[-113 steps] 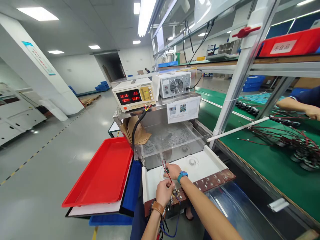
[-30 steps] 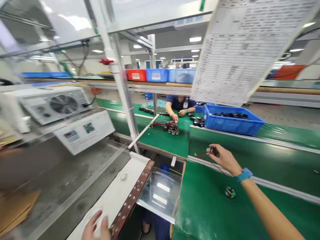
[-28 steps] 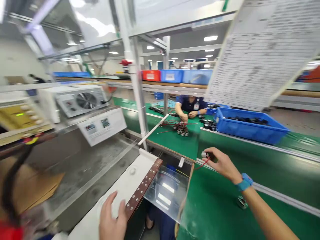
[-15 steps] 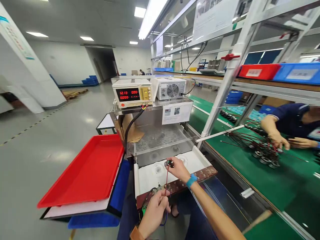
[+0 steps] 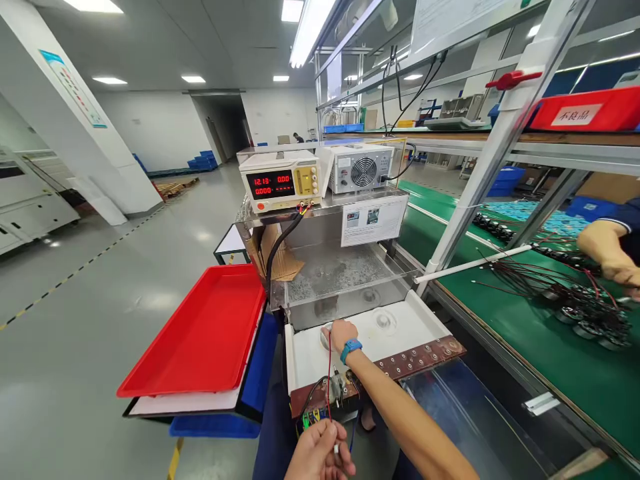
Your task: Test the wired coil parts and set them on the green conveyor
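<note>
My left hand [image 5: 323, 450] pinches the lower part of a red wire [image 5: 329, 373], with a small white tip showing by its fingers. From there the wire runs taut up to my right hand [image 5: 343, 331], which wears a blue wristband. The right hand is closed over the left round recess of a white panel [image 5: 313, 365]. The small dark part on the wire's end is hidden behind its fingers. Between the hands, a brown strip with metal studs [image 5: 420, 355] edges the panel. A metal clamp-like fitting [image 5: 338, 387] sits on that strip.
A power supply [image 5: 280, 183] with red digits stands on the metal stand behind. At left lies a red tray [image 5: 200, 333] above a blue one [image 5: 215, 427]. On the green bench, a pile of wired round parts [image 5: 585, 310] lies near a co-worker's arm [image 5: 603, 247].
My right hand has moved left across the panel to its left recess, and the dark part it held is now hidden. The left hand is lower, still on the wire. The view has shifted left.
</note>
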### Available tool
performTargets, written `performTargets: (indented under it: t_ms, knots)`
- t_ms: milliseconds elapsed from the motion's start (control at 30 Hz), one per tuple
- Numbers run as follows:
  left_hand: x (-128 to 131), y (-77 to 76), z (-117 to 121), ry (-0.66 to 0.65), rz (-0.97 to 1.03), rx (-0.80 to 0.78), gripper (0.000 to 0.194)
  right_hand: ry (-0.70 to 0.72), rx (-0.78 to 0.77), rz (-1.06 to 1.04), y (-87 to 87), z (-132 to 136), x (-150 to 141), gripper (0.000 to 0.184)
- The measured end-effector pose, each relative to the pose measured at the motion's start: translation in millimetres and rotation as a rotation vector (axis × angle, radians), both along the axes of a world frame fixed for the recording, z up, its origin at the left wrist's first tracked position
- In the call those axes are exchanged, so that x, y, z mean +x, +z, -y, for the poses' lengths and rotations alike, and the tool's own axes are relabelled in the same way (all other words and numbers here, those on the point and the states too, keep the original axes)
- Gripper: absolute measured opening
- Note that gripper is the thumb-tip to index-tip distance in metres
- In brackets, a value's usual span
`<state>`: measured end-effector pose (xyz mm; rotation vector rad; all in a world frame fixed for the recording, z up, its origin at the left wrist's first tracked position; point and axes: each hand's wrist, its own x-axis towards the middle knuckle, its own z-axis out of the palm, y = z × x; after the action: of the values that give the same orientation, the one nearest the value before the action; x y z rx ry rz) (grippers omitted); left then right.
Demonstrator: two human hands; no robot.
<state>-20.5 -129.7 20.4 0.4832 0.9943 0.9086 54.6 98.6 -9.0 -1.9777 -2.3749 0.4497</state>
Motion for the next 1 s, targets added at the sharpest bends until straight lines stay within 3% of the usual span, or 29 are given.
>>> performTargets:
  t_ms: [100, 267, 367, 467, 533, 667, 833, 1000]
  knots:
    - [2, 12.1, -13, 0.072, -0.078, 0.065, 0.049, 0.077, 0.012, 0.031, -5.8, -3, 11, 0.050]
    - [-3, 31.9, -47, 0.182, -0.213, 0.184, 0.043, 0.379, 0.037, -0.071, -15.2, -9, 40, 0.041]
    - [-2, 34.4, -75, 0.181, -0.305, 0.183, 0.046, 0.393, 0.037, -0.140, -20.6, -12, 47, 0.036]
    - [3, 27.2, -100, 0.172, -0.411, 0.220, 0.049, 0.357, 0.019, -0.181, -25.1, -14, 46, 0.035]
    - [6, 19.1, -113, 0.154, -0.564, 0.324, 0.045, 0.329, -0.002, -0.206, -26.8, -15, 45, 0.034]
    - [12, 1.1, -125, 0.088, -0.842, 0.471, 0.033, 0.284, -0.029, -0.221, -26.2, -16, 45, 0.035]
    - [17, -16.4, -126, 0.015, -0.914, 0.476, 0.027, 0.301, -0.032, -0.213, -24.0, -16, 47, 0.037]
    - [17, -23.5, -129, -0.042, -0.961, 0.487, 0.030, 0.308, -0.006, -0.202, -25.4, -17, 47, 0.037]
